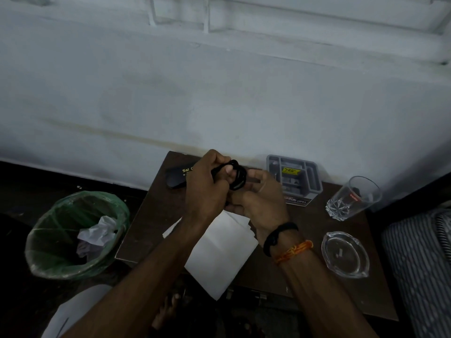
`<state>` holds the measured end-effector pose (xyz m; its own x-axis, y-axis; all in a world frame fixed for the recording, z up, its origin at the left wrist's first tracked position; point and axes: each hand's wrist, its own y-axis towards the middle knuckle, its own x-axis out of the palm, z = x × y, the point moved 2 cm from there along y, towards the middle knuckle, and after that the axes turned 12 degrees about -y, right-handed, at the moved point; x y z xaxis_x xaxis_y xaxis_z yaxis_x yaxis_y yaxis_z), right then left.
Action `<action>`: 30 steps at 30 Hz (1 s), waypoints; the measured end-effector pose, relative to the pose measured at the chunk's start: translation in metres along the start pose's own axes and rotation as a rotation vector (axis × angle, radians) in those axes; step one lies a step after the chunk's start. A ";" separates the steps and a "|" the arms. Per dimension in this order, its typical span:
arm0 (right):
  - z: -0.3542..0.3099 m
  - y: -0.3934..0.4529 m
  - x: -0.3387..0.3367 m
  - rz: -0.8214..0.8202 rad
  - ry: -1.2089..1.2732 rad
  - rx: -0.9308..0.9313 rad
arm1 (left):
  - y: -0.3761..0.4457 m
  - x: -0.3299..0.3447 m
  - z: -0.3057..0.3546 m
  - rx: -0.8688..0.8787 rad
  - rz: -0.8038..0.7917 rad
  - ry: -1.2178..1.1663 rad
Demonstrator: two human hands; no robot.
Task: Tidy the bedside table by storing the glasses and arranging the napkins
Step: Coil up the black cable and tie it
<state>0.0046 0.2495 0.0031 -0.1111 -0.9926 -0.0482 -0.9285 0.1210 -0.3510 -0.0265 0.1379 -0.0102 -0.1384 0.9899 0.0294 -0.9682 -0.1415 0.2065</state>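
I note the bedside table (314,230) as dark, matt wood-look board. Napkins (219,254) near its front edge: white matt paper, creased. Glasses (235,175): black glossy plastic. Tumbler (351,198) and ashtray (345,253) toward the right edge: clear glossy glass. Organiser (295,178) at the back edge: grey matt plastic.

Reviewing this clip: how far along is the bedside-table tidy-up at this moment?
Done: little is visibly finished; crumpled paper sits in the green bin.
In hand: the left hand and right hand hold the black glasses above the table.
Left: the glasses case lies behind the hands without the glasses, and the white napkins lie loosely fanned.
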 end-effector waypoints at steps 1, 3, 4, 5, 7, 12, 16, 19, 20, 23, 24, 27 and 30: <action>-0.001 -0.001 0.000 -0.006 0.009 0.010 | -0.001 0.000 0.001 0.015 0.007 0.011; -0.003 -0.004 0.000 0.025 -0.034 0.009 | 0.000 -0.001 0.001 0.037 0.023 0.024; -0.004 -0.005 -0.001 0.052 -0.081 0.005 | 0.000 -0.002 0.002 0.041 0.034 0.030; -0.006 -0.005 -0.003 0.070 -0.127 0.002 | 0.000 -0.003 0.002 0.043 0.042 0.036; -0.012 -0.008 -0.007 0.029 -0.169 0.005 | 0.001 -0.005 0.004 0.069 0.045 0.071; -0.023 -0.007 -0.025 -0.130 -0.293 0.034 | 0.003 -0.006 0.000 0.155 -0.066 0.213; -0.014 0.004 -0.042 0.059 -0.793 -0.145 | 0.008 -0.002 -0.003 0.180 -0.201 0.256; -0.014 0.009 -0.051 0.240 -1.125 -0.319 | 0.007 0.003 -0.007 0.072 -0.284 0.188; -0.015 0.011 -0.054 0.285 -1.188 -0.354 | 0.007 0.005 -0.007 0.015 -0.287 0.156; -0.018 0.016 -0.061 0.384 -1.240 -0.440 | 0.007 0.009 -0.006 -0.176 -0.287 0.015; -0.017 0.018 -0.063 0.398 -1.230 -0.471 | 0.008 0.009 -0.006 -0.238 -0.289 -0.042; -0.013 0.023 -0.065 0.415 -1.230 -0.523 | 0.009 0.008 -0.004 -0.376 -0.305 -0.192; -0.007 0.029 -0.066 0.449 -1.230 -0.556 | 0.007 0.005 -0.001 -0.444 -0.334 -0.326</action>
<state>-0.0173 0.3180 0.0024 -0.3222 -0.1994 -0.9255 -0.9456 0.1152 0.3043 -0.0342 0.1416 -0.0099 0.1878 0.9201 0.3438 -0.9520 0.2566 -0.1668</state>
